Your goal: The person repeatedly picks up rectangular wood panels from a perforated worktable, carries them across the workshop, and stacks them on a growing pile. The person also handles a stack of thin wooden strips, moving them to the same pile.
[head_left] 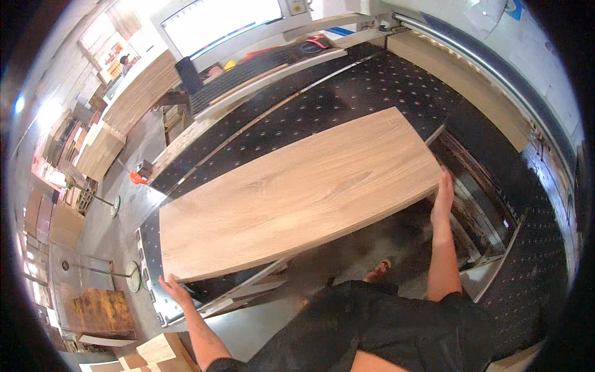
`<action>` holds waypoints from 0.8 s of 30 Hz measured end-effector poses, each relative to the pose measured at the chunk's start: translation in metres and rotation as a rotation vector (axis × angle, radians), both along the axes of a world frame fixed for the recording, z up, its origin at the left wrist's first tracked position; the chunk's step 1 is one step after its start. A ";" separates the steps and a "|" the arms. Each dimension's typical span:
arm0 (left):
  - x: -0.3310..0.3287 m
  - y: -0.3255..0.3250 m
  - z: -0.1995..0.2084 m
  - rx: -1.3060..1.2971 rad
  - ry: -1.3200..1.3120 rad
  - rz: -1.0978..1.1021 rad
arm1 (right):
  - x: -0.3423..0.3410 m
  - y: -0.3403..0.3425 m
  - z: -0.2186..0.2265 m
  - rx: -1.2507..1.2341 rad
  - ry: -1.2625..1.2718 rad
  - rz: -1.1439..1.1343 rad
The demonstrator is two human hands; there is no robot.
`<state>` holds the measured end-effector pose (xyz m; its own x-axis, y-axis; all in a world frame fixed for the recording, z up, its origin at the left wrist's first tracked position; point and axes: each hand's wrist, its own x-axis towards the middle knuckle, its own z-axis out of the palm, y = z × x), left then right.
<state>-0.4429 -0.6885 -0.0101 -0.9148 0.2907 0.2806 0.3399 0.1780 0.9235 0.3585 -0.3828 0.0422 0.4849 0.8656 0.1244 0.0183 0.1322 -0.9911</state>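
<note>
A wide wood-grain board [297,186] lies tilted across the middle of the view, its right end farther off than its left. My left hand [175,290] grips the near left corner, with some of its fingers out of sight at the edge. At the opposite end, my right hand [442,197] is pressed on the short right edge near the front corner, its fingers partly hidden by the board. Beneath and behind the board is a black machine table [273,127] dotted with small round studs. How much of the board rests on it, I cannot tell.
Beyond the table stand a monitor [223,25] and a black keyboard [242,84]. A metal roller bar [471,53] runs along the machine at the right. Stacked panels [139,90] stand at far left. A foot [378,270] shows in the gap below the board.
</note>
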 end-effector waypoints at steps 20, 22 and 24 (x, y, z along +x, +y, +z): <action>-0.108 -0.002 0.012 0.258 -0.314 -0.068 | -0.212 0.166 -0.035 0.138 -0.122 -0.207; -0.119 0.006 0.011 0.297 -0.349 -0.073 | -0.235 0.181 -0.034 0.167 -0.122 -0.163; -0.127 0.014 0.015 0.149 -0.220 -0.021 | -0.254 0.199 -0.029 0.119 -0.164 -0.139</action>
<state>-0.5694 -0.6743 0.0045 -0.9526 0.2811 0.1164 0.1299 0.0296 0.9911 0.1048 -0.1841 0.0137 0.5631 0.7668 0.3081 0.2033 0.2328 -0.9510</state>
